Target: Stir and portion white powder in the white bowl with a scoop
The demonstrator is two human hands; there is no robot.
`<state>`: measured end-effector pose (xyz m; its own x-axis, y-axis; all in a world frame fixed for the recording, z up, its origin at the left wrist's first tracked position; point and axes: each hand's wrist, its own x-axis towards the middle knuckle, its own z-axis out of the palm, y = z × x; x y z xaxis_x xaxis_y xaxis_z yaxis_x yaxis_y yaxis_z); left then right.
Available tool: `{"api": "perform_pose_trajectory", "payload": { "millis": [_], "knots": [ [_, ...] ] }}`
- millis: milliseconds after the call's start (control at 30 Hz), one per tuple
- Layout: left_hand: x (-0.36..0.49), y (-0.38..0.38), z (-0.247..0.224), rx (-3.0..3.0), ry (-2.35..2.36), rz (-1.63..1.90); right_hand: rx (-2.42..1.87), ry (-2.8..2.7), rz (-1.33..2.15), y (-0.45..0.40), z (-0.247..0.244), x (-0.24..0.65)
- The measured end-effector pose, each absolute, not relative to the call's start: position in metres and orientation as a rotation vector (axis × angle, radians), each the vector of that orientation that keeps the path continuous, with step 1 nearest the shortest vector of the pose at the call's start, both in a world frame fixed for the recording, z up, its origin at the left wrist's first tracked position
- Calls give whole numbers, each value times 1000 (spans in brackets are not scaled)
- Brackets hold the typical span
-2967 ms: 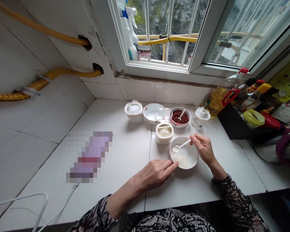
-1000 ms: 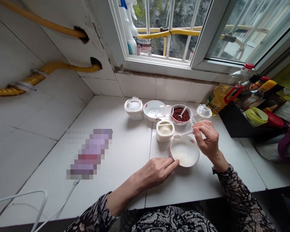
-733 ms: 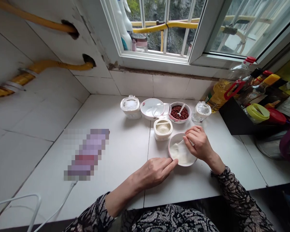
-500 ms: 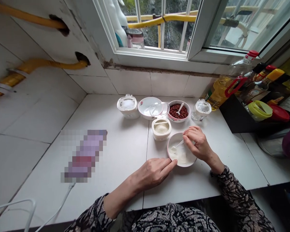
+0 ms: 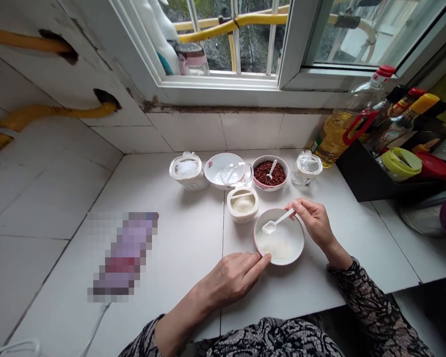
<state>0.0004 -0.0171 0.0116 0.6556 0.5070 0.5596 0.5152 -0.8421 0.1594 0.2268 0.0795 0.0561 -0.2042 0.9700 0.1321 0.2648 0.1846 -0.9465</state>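
Between the finger and thumb of my right hand (image 5: 315, 221) is a small white spoon (image 5: 282, 217). Its scoop hangs over a shallow white bowl (image 5: 296, 238), tilted down to the left. White, grainy powder (image 5: 277, 247) lies across the near part of the bowl's bottom. My left hand (image 5: 235, 278) grips the bowl's near-left rim, thumb on the edge and the other fingers against its side. Just behind the bowl stands an open square jar (image 5: 242, 216) of pale grains, with a bar across its mouth and its clear lid (image 5: 247, 174) tipped back.
Along the back stand a jar of white crystals (image 5: 191, 181), a flowered bowl (image 5: 211, 171), a bowl of dark red granules (image 5: 270, 171) with a spoon, and a clear jar (image 5: 306, 171). An oil bottle (image 5: 329, 136) and black condiment box (image 5: 367, 176) are right; a blurred phone-like object (image 5: 124, 253) lies left.
My right hand has drawn the spoon up and a little right, so its scoop now shows clear of the powder. My left hand keeps the rim. The view has shifted slightly.
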Motion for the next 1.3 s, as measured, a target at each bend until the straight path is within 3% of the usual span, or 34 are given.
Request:
{"api": "perform_pose_trajectory", "payload": {
  "millis": [267, 467, 567, 767, 867, 1300],
  "knots": [
    [0, -19, 10, -2840, -897, -930, -1222, -1550, 1346, 88, 62, 233],
    [1, -17, 10, -2838, -897, -964, -1224, -1517, 1312, 88, 66, 219],
    [2, -17, 10, -2831, -888, -962, -1169, -1586, 1048, 85, 70, 208],
    [3, -16, 12, -2827, -891, -959, -810, -1982, 100, 78, 69, 193],
    [3, -16, 13, -2829, -889, -958, -745, -2018, -95, 78, 70, 195],
    [1, -16, 8, -2841, -904, -934, -777, -1896, 464, 85, 69, 224]
  ]
}}
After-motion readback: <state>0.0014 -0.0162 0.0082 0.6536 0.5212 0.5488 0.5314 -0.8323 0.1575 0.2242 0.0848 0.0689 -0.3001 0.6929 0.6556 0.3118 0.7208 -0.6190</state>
